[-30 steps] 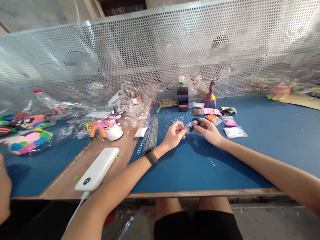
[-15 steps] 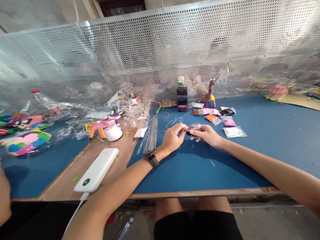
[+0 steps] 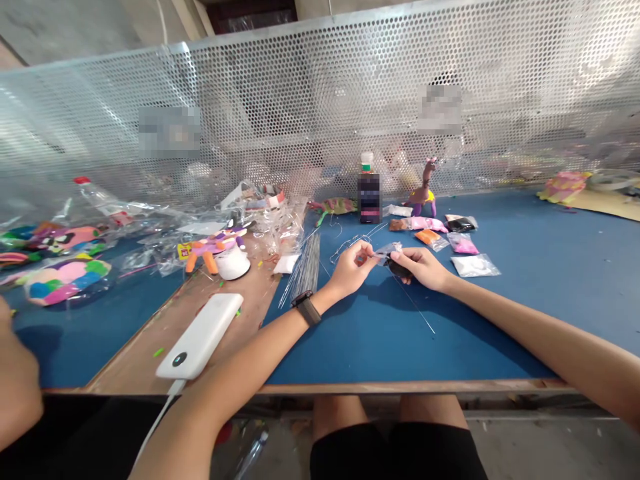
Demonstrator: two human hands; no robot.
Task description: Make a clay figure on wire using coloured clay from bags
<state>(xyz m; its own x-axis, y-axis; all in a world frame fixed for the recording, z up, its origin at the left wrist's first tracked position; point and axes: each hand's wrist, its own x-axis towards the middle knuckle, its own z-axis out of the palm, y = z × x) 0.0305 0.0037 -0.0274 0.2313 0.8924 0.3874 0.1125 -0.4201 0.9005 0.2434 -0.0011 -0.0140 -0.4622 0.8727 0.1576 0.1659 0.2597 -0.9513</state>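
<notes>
My right hand (image 3: 424, 268) grips a black lump, probably modelling clay (image 3: 399, 266), at the middle of the blue table. Clear plastic from a small bag (image 3: 386, 251) sticks up above the lump, between both hands. My left hand (image 3: 354, 265), with a dark watch (image 3: 306, 307) on its wrist, pinches the left edge of that plastic. A thin wire (image 3: 419, 311) lies on the table below my right hand. Bent wire shapes (image 3: 345, 248) rest just behind my left hand, and a bundle of straight wires (image 3: 306, 263) lies to its left.
Packets of white (image 3: 475, 265), pink (image 3: 463, 243) and orange clay (image 3: 431, 239) lie behind my right hand. A dark bottle (image 3: 370, 198) and a long-necked clay figure (image 3: 425, 190) stand farther back. At left are a power bank (image 3: 200, 337), an orange-legged clay animal (image 3: 213, 250) and another person's arm (image 3: 17, 380).
The black lump shows more in my right hand, and the clear plastic stretches toward my left fingers. The view has shifted slightly; more of the other person's arm shows at left.
</notes>
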